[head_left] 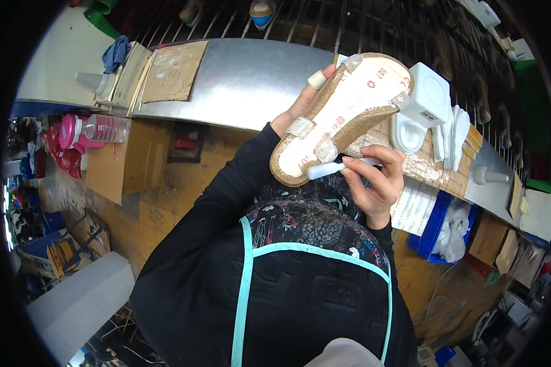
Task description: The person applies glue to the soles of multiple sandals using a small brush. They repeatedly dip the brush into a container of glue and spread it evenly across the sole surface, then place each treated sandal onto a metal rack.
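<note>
An unfinished sandal [349,116] is held up in front of me, underside showing: a white sole board with red printing, a brown cork-like rim and pale strap ends folded over the edge. My left hand [299,105] grips it from behind by the left side; most of those fingers are hidden, and one finger wears a cream-coloured wrap. Between thumb and fingertips, my right hand [378,178] pinches a slim white brush-like applicator [326,170]. Its wide end touches or nearly touches the sandal's lower end, beside a strap end; its bristles cannot be made out.
Beyond my hands runs a metal bench [251,79] with a cardboard sheet [175,70]. Right of the sandal are a white square container [429,95], a white cup [408,136] and white sole-shaped pieces [459,137]. A wire rack [312,30] carries shoes behind. A blue bin [423,244] stands below.
</note>
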Demonstrator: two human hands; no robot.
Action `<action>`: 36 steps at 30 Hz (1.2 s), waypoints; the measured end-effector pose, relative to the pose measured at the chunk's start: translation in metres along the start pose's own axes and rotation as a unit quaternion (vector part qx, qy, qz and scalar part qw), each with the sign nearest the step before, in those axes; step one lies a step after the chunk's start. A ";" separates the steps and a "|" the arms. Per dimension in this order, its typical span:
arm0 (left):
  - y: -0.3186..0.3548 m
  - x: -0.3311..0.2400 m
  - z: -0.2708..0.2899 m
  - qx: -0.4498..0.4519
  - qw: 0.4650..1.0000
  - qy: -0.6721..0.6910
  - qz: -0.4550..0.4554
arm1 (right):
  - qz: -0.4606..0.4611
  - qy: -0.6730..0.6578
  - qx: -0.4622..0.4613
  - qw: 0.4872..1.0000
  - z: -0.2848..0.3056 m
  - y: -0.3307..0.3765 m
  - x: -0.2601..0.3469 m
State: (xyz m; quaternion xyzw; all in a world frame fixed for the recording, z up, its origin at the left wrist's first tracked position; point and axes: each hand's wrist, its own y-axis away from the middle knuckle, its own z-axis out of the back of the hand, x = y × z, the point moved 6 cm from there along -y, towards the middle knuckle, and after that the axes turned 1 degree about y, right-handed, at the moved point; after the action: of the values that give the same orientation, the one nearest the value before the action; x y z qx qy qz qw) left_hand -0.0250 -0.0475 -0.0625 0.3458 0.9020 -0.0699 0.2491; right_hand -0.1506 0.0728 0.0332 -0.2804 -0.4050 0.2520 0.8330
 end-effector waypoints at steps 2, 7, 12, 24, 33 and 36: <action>0.000 -0.004 -0.003 0.002 1.000 0.006 -0.011 | 0.007 -0.007 -0.002 1.000 0.001 -0.001 -0.001; -0.001 -0.023 -0.010 -0.030 0.998 -0.036 -0.039 | -0.030 -0.030 -0.031 0.999 0.004 -0.006 -0.005; 0.002 -0.042 -0.017 -0.106 0.977 -0.119 -0.144 | -0.014 0.109 -0.045 0.993 0.004 -0.013 0.003; 0.015 -0.061 -0.027 -0.141 0.945 -0.213 -0.202 | -0.085 0.079 -0.060 0.991 -0.003 -0.021 -0.004; 0.017 -0.066 -0.019 -0.129 0.949 -0.209 -0.199 | -0.012 0.036 0.041 0.998 0.005 -0.020 0.010; 0.013 -0.062 -0.018 -0.133 0.946 -0.217 -0.202 | -0.055 0.087 -0.024 0.994 0.004 -0.022 -0.004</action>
State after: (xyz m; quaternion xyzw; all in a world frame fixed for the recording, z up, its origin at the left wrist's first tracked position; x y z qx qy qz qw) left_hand 0.0161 -0.0691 -0.0150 0.0969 0.8781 -0.0711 0.4631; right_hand -0.1519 0.0553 0.0478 -0.2987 -0.3514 0.1710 0.8707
